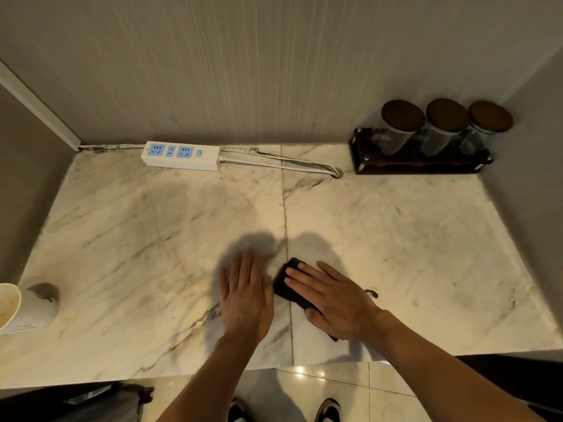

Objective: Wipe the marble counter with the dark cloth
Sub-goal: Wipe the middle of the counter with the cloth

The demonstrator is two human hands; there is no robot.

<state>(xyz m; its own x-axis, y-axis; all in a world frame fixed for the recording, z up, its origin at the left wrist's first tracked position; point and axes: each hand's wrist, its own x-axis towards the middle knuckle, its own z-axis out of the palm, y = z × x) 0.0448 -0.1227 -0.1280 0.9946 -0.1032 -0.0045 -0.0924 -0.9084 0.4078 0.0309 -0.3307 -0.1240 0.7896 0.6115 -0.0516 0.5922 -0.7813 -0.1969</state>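
The marble counter (380,226) is pale with grey and brown veins and a seam down its middle. A dark cloth (288,286) lies folded on it near the front edge, just right of the seam. My right hand (335,300) lies flat on top of the cloth, fingers spread and pointing left, covering most of it. My left hand (246,295) rests palm down on the bare marble right beside the cloth's left edge, fingers together, holding nothing.
A white power strip (181,155) with its cable (289,166) lies along the back wall. A dark rack (420,164) with three lidded glass jars stands at the back right. A white paper cup (24,309) sits at the left edge. Walls close in left and right.
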